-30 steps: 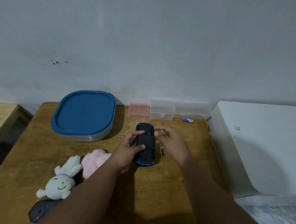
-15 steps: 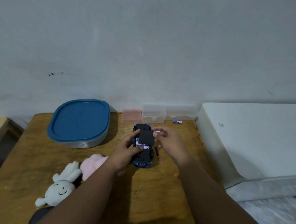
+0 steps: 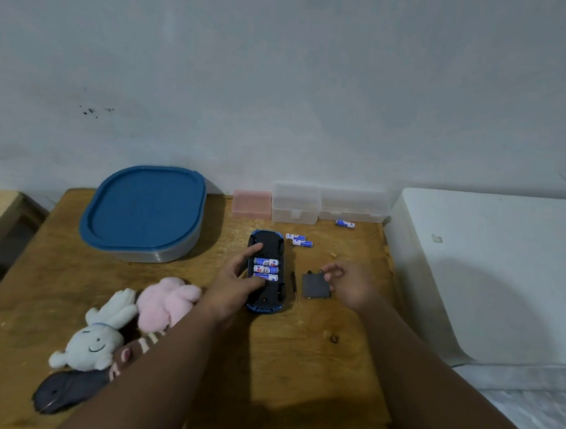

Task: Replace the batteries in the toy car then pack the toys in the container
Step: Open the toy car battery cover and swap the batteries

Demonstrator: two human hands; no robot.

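Left hand (image 3: 234, 286) pressing toy car (image 3: 267, 243), right hand (image 3: 352, 285) loosely curled beside cover (image 3: 315, 286), three batteries (image 3: 265, 269) inside, three loose batteries (image 3: 303, 243)

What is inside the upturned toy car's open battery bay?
Three blue-and-white batteries lie side by side in the toy car. The thumb of the left hand covers part of the nearest one; anything beneath is hidden.

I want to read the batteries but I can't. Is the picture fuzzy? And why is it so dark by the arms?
Head view: a bit soft all over, so the print on the batteries in the toy car smears into blue and white. Head view: the light is dim and even, with no glare. Head view: the left arm and right arm cast dark shadows on the table.
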